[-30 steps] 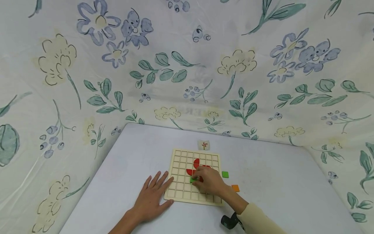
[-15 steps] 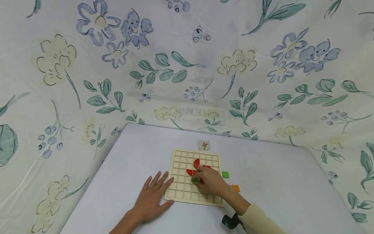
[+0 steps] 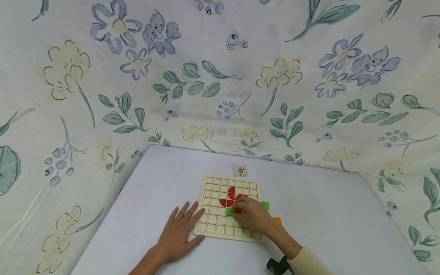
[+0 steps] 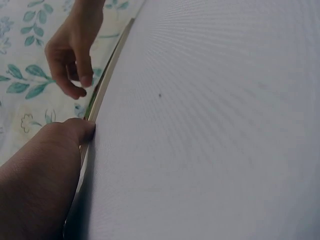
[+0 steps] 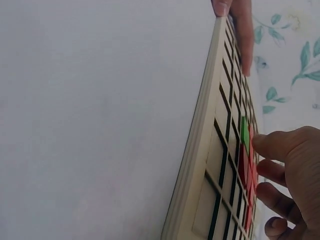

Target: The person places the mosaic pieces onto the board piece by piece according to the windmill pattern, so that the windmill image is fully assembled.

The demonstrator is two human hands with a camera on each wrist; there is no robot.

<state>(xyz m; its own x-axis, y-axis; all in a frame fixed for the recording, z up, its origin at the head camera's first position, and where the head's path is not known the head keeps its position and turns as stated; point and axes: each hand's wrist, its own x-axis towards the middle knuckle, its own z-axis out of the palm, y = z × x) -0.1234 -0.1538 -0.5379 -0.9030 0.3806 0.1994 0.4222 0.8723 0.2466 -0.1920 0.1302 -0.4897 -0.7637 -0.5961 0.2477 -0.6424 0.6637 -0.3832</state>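
A wooden grid board (image 3: 211, 219) lies on the white table, with several red rounded pieces (image 3: 231, 193) set in its squares. One green square tile (image 3: 230, 212) lies in the grid just below the red pieces. My right hand (image 3: 255, 217) is over the board right beside this tile, fingers bent and thumb apart, with nothing seen between them in the left wrist view. Its thumb comes close to the green tile in the right wrist view. My left hand (image 3: 179, 232) lies spread on the table, its fingertips and thumb at the board's left edge.
To the right of the board lie another green tile (image 3: 265, 205) and an orange tile (image 3: 277, 221). A small card with a printed grid pattern (image 3: 240, 170) lies behind the board. A floral cloth (image 3: 206, 110) hangs around the table's back and sides.
The green tile has shifted slightly right into a square below the red pieces, and my right hand has let it go and drawn back to the right. My left hand has stayed in place.
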